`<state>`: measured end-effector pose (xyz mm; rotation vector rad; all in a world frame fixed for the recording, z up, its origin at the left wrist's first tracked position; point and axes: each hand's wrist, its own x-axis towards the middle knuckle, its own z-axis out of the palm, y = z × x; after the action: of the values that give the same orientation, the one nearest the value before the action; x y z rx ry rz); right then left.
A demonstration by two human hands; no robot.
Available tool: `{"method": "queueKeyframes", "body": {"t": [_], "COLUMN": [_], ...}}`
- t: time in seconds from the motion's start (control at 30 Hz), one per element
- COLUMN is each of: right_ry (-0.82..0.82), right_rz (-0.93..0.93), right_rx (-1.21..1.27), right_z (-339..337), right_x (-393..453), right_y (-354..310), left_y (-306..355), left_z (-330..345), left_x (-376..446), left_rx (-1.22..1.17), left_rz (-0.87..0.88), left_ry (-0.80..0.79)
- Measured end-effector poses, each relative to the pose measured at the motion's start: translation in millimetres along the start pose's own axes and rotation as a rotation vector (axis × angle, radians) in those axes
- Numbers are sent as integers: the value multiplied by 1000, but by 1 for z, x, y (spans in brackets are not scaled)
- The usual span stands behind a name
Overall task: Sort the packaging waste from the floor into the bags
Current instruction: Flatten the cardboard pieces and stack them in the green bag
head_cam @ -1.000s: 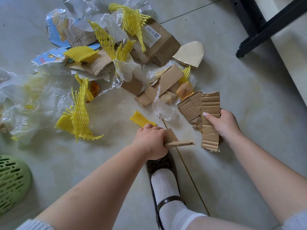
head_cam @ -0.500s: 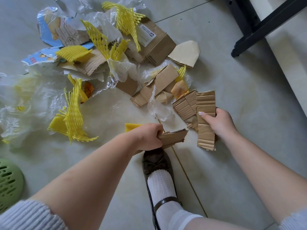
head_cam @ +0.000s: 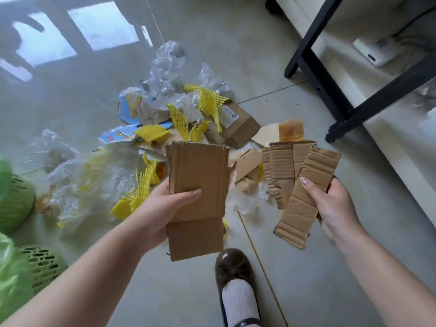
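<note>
My left hand grips a folded brown cardboard piece, held upright above the floor, thumb across its face. My right hand grips a fan of several torn corrugated cardboard strips. Behind both lies the waste pile on the tiled floor: yellow foam netting, clear plastic film, a flattened brown box with a white label, blue printed packaging. More yellow netting and crumpled clear plastic lie to the left.
Two green perforated baskets lined with green bags stand at the left edge. A black furniture frame and a white base border the right. My brown shoe stands below the cardboard.
Both hands have lifted their cardboard off the floor and raised it toward the camera. The view has tilted up, showing more floor and the green baskets.
</note>
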<state>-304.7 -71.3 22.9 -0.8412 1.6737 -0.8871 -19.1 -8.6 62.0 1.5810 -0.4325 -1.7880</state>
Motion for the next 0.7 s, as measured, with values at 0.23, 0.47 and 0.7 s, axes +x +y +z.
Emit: {"method": "queueKeyframes", "body": {"t": [0.23, 0.47, 0.7], "right_ry": [-371, -730, -1005], "right_rz": [20, -66, -227], "right_rx": [106, -62, -188], "right_z": [59, 152, 261], "right_x": [-52, -151, -267], "right_y": [-109, -183, -193], "left_y": [46, 86, 60], "left_z": [-51, -132, -225], "left_x": [-94, -223, -331], "left_rx": [-227, -281, -445], "left_rz": [196, 435, 705], "left_ry": [227, 580, 1036]}}
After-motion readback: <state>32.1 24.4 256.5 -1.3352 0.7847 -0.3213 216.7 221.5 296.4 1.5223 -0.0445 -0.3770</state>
